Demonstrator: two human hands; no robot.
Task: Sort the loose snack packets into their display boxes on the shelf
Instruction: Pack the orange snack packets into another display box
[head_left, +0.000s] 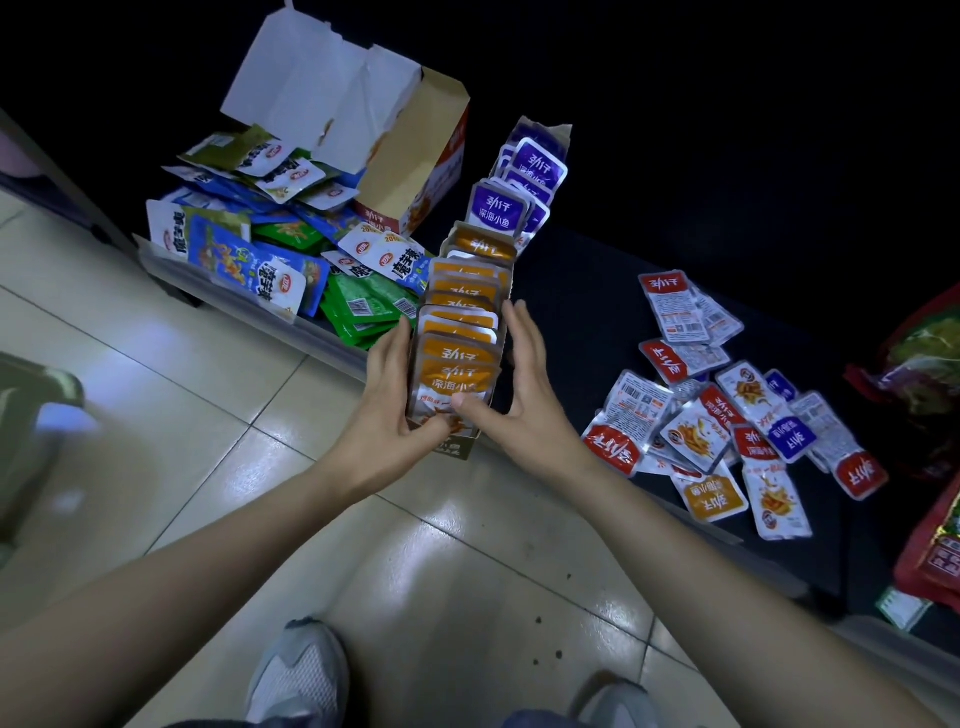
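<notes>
1. The orange packets are glossy plastic film with shiny silver sealed edges.
2. The purple packets have the same slick film and silver rims.
3. The display box is thin matt cardboard, brownish at its front edge.
4. The loose packets are crinkled, reflective film, silver on their backs.
5. The carton is paperboard, matt white and tan inside, ragged where its flaps are torn.
6. The blue and green packets are glossy plastic film.
7. The floor is smooth glazed tile that mirrors the light.
8. The shelf looks dark and matt.
9. The shoes are grey mesh cloth.
</notes>
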